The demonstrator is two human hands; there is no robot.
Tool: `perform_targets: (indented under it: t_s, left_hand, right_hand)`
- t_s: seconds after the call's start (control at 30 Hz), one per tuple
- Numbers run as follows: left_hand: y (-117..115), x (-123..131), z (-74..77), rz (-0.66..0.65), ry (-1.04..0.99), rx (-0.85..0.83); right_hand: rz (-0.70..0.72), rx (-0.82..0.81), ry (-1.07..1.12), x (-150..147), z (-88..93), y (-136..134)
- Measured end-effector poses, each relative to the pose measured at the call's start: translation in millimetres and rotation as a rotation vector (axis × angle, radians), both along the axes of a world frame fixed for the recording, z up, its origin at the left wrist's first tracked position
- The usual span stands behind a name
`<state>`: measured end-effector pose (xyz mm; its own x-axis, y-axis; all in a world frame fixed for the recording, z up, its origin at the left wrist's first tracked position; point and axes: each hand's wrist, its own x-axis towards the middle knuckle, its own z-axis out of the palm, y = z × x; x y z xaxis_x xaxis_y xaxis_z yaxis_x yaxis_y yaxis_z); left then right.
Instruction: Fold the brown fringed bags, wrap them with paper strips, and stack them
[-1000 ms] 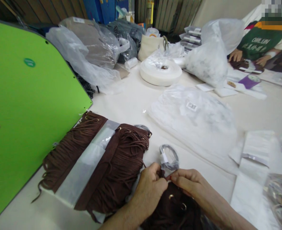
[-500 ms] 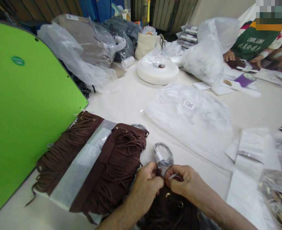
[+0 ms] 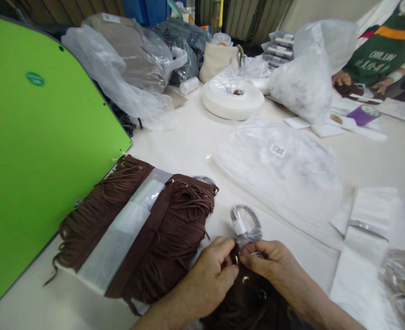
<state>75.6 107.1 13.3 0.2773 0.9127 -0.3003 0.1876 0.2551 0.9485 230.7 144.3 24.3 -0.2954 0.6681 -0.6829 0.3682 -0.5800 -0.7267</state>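
Note:
A dark brown bag (image 3: 247,302) with gold eyelets and a cord threaded through them lies at the bottom centre, partly under my hands. At its upper edge, my left hand (image 3: 219,266) is closed with fingers pinched on the bag. My right hand (image 3: 269,259) pinches the same edge close by, beside a small gold ring; a thin pale loop shows at its fingers. Just beyond the fingertips lies a coiled strap wrapped in clear plastic (image 3: 246,223). Left of my hands are fringed brown bags (image 3: 178,238) with a translucent wrap band (image 3: 120,238) across them.
A green panel (image 3: 51,137) stands on the left. A flat plastic bag (image 3: 281,169), a white roll (image 3: 233,105) and a stuffed plastic bag (image 3: 302,82) lie beyond. White strips (image 3: 363,247) are at right. A co-worker in a green apron (image 3: 377,55) handles something brown.
The view has shifted slightly, so most things sit a little to the right. My fingers still pinch the brown bag's edge, where a small gold ring now shows between them.

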Motion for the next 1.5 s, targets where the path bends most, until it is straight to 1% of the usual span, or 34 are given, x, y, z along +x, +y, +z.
perform_targets:
  t_s: [0.1, 0.2, 0.3, 0.43, 0.6, 0.63, 0.8, 1.0, 1.23, 1.33, 1.5]
  left_hand:
    - [-2.0, 2.2, 0.9, 0.007, 0.026, 0.018]
    - [-3.9, 2.9, 1.1, 0.002, 0.032, 0.036]
    - [-3.8, 3.7, -0.4, 0.03, 0.023, 0.001]
    - [-2.2, 6.1, -3.9, 0.086, -0.046, -0.082]
    - [-2.1, 7.2, -5.0, 0.096, -0.084, -0.061]
    - [-2.6, 7.2, -4.8, 0.093, -0.075, -0.052]
    - [-5.9, 7.2, -5.3, 0.055, -0.082, 0.03]
    - [-5.8, 7.5, -7.1, 0.005, -0.084, 0.043]
    - [-8.2, 9.1, -13.2, -0.003, -0.08, 0.083]
    - [-8.3, 9.0, -14.3, -0.003, -0.082, 0.092]
    - [-7.8, 7.4, -11.2, -0.007, -0.064, 0.056]
  right_hand:
    - [-0.048, -0.082, 0.012, 1.9, -0.4, -2.7]
    - [-0.086, -0.117, 0.033, 4.2, 1.0, -5.8]
    - [-0.127, -0.156, 0.081, 4.8, 2.1, -8.6]
    - [-0.16, -0.158, 0.071, 1.9, 1.5, -9.5]
    - [-0.229, -0.243, 0.125, -0.1, 1.3, -4.9]
    - [-0.213, -0.243, 0.118, 0.3, 1.5, -3.5]
    - [-0.045, -0.181, 0.035, 3.5, 1.6, 3.8]
    - [-0.026, -0.228, -0.02, 0.2, -2.5, 5.7]
    - [-0.13, -0.11, -0.101, -9.1, -2.7, -1.3]
    - [-0.132, -0.062, -0.104, -10.6, -4.7, -2.7]
    - [-0.089, -0.05, -0.121, -6.4, -9.8, -3.6]
